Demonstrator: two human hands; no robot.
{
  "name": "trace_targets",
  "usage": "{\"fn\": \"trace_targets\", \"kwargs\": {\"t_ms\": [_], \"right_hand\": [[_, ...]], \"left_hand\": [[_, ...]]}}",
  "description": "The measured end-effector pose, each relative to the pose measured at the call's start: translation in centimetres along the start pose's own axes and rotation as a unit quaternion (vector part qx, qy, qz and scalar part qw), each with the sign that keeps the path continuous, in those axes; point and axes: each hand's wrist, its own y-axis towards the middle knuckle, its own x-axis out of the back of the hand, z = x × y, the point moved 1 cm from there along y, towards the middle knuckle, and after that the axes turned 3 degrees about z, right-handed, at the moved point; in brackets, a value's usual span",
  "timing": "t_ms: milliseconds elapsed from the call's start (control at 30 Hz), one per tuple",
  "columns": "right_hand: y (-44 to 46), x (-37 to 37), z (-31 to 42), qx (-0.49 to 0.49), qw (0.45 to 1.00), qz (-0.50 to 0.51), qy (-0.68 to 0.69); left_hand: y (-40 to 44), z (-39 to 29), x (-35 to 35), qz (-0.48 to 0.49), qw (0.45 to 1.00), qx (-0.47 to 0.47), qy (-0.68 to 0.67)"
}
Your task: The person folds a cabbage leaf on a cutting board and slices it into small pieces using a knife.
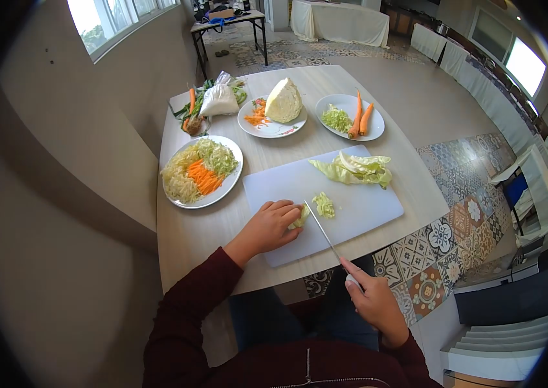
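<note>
My left hand [273, 225] is closed over a small piece of cabbage [299, 220], pressing it to the white cutting board [267, 184]. In my right hand [372, 299] is the handle of a kitchen knife [324, 234], its blade pointing away from me with the tip beside the left fingertips. Just right of the blade lies a small heap of cut cabbage [324, 205]. Several loose cabbage leaves [353, 169] rest at the board's far right corner.
Left of the board stands a plate [186, 205] of shredded cabbage and carrot. Behind are a plate [276, 132] with a cabbage wedge [284, 101] and carrot shreds, a plate [378, 123] with carrots [360, 116] and shredded cabbage, and a white plastic bag [219, 100] among vegetables.
</note>
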Motion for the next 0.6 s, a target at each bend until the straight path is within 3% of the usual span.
{"fn": "trace_targets", "kwargs": {"t_ms": [133, 600], "right_hand": [[0.1, 0.0, 0.3, -0.039, 0.999, 0.019, -0.008], [3.4, -1.9, 0.5, 0.007, 0.996, 0.005, -0.085]], "left_hand": [[-0.1, 0.1, -0.1, 0.006, 1.0, 0.015, -0.025], [-0.2, -0.1, -0.4, 0.005, 1.0, 0.001, 0.001]]}}
